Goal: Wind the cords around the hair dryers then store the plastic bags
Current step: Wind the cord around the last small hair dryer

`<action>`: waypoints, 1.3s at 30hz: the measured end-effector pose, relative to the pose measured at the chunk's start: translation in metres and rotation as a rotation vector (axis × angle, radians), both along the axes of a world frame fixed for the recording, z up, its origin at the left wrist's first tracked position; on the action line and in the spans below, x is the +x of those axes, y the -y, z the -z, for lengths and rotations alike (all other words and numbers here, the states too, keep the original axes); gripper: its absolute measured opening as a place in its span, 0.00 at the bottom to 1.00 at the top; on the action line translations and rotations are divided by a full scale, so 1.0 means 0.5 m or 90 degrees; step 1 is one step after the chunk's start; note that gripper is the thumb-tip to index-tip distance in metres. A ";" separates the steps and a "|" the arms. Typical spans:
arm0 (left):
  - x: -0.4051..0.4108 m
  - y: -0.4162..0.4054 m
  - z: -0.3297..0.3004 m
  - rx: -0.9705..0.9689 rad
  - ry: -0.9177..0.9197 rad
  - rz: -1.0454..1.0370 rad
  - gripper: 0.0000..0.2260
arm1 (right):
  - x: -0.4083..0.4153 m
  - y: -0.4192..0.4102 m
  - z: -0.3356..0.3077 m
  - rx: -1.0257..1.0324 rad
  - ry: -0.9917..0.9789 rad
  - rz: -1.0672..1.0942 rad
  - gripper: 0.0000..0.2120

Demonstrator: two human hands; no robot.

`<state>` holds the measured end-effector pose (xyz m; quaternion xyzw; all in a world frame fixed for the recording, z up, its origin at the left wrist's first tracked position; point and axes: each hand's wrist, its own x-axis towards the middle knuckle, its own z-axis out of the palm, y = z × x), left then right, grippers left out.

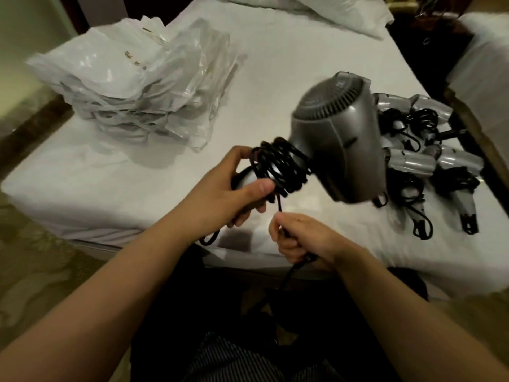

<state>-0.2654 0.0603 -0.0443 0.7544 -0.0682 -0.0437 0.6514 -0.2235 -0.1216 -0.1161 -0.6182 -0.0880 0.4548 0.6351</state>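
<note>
A grey hair dryer (334, 139) is held above the white bed (289, 64), just right of the picture's middle. Its long axis runs from the handle at about 8 o'clock up to the round body at about 2 o'clock, and the vented rear grille faces up toward 11 o'clock. The barrel end points down toward 5 o'clock. Black cord (278, 168) is coiled in many turns around the handle, and a free strand drops from the coils toward 6 o'clock.

The left hand (239, 186) comes in from 7 o'clock, forearm bare, fingers curled round the handle's lower end and thumb pressed on the coils. The right hand (297, 238) comes in from 5 o'clock, sits just below the handle, and is clenched around the free strand, which passes through the fist and hangs down toward the lap.

A heap of clear plastic bags (132, 78) lies on the bed at 10 o'clock. A pile of other hair dryers (429, 161) with black cords lies at 3 o'clock, near the bed's right edge.
</note>
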 end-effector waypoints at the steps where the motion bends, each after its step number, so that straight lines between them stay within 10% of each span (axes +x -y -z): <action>1: 0.003 0.001 0.006 -0.021 -0.007 -0.029 0.22 | -0.010 0.000 -0.005 -0.010 0.017 -0.011 0.19; 6: 0.014 -0.006 0.022 -0.026 -0.017 -0.105 0.21 | 0.001 -0.004 0.018 -0.069 0.097 0.270 0.16; 12: 0.027 -0.003 0.025 -0.008 -0.026 -0.171 0.18 | -0.009 0.002 -0.004 0.226 -0.140 0.486 0.11; 16: 0.040 -0.002 0.029 -0.029 -0.032 -0.250 0.16 | -0.032 0.010 -0.006 0.118 -0.099 0.351 0.15; 23: 0.053 -0.035 0.076 0.363 -0.050 -0.340 0.27 | -0.054 -0.035 -0.085 -0.472 0.539 -0.123 0.13; 31: 0.011 -0.020 0.086 0.749 0.000 -0.147 0.28 | -0.033 -0.026 -0.218 -0.601 0.837 -0.279 0.09; 39: -0.029 -0.012 0.024 0.694 0.009 0.226 0.37 | 0.010 -0.022 -0.265 -0.514 0.921 -0.335 0.06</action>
